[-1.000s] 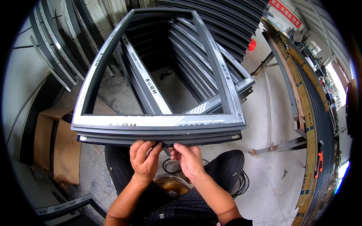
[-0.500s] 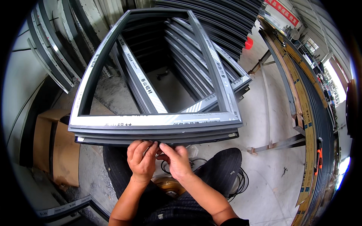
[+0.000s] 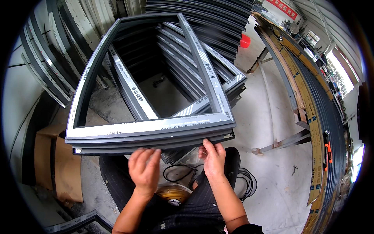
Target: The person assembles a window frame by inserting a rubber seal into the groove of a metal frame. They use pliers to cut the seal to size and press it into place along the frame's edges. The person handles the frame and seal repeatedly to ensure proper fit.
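Observation:
A dark grey metal window frame (image 3: 97, 130), partly covered in white printed film, lies flat in front of me on a stack of similar frames. My left hand (image 3: 143, 169) is at the middle of its near edge, fingers bent and pressed together. To the right along that same edge, my right hand (image 3: 214, 162) pinches with thumb and forefinger, the other fingers curled in. Whatever thin thing either hand grips is too small and dark to make out against the black lower edge.
A cardboard box (image 3: 68, 167) stands at the left, near leaning metal profiles (image 3: 46, 58). Below my hands are a yellow round object (image 3: 174, 192) and a coiled black cable (image 3: 248, 183). Long bars lie on a rack (image 3: 300, 103) at the right; dark profiles (image 3: 210, 23) are piled behind.
My hands, close together before, are now apart: the right has slid rightward along the near edge, while the left stays near the middle. The view has shifted slightly.

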The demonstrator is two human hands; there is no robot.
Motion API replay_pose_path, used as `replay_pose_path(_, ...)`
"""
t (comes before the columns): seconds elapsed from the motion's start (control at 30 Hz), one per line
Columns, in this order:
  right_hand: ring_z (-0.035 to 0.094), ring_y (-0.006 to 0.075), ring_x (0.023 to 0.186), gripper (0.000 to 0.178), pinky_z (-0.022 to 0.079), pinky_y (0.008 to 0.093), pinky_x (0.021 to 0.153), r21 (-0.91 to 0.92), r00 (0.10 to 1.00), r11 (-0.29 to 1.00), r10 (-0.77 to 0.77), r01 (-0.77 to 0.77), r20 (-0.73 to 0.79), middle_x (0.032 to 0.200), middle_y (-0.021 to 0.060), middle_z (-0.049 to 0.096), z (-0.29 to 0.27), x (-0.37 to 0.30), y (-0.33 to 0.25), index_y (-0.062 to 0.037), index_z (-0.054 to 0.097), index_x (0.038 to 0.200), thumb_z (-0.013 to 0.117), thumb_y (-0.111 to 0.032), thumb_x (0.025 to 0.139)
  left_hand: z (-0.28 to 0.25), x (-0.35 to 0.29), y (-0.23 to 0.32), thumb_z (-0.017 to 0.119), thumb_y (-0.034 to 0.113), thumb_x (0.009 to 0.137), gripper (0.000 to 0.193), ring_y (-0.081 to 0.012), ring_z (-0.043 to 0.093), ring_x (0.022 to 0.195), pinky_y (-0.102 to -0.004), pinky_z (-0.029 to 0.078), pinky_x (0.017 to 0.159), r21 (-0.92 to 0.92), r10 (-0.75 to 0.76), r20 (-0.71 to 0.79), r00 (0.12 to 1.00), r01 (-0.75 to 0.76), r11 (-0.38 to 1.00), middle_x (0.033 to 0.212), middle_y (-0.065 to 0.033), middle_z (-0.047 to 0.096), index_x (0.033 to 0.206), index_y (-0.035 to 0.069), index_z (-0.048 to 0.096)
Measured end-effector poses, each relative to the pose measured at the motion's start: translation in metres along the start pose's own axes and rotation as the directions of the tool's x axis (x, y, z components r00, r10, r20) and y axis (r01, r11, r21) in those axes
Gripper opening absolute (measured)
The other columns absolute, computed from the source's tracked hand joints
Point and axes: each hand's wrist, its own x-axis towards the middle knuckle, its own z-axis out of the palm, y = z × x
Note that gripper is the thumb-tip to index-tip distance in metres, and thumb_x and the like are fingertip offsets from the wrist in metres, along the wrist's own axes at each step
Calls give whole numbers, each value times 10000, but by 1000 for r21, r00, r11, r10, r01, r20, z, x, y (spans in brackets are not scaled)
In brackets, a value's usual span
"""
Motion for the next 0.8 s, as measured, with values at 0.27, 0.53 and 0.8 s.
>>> replay_pose_path(0.27, 592, 112, 628, 158, 459, 230, 532, -23, 990, 992, 127, -126, 61, 817, 40, 653, 14, -16, 5, -47, 602, 930, 680, -172, 873, 41, 18, 43, 627, 116, 687, 290, -200, 576, 882, -338, 450, 743, -137, 87, 143, 986, -68, 988, 969, -19, 617, 967, 82, 695)
replay_pose_path(0.53, 589, 117, 580, 193, 471, 231, 513, 28, 999, 998, 51, -52, 13, 751, 72, 662, 11, -8, 17, -18, 618, 819, 701, -184, 870, 51, 7, 34, 646, 101, 667, 300, -196, 572, 881, -338, 447, 745, -160, 133, 88, 987, -118, 980, 976, -20, 617, 961, 78, 699)
replay_pose_path(0.8, 572, 105, 546, 176, 424, 219, 494, -69, 999, 998, 2, 1, 37, 717, 87, 661, -16, 0, -4, -60, 576, 797, 691, -169, 873, 51, 5, 37, 672, 81, 686, 281, -202, 570, 887, -350, 464, 760, -140, 158, 44, 987, -150, 979, 1001, -29, 617, 963, 57, 710)
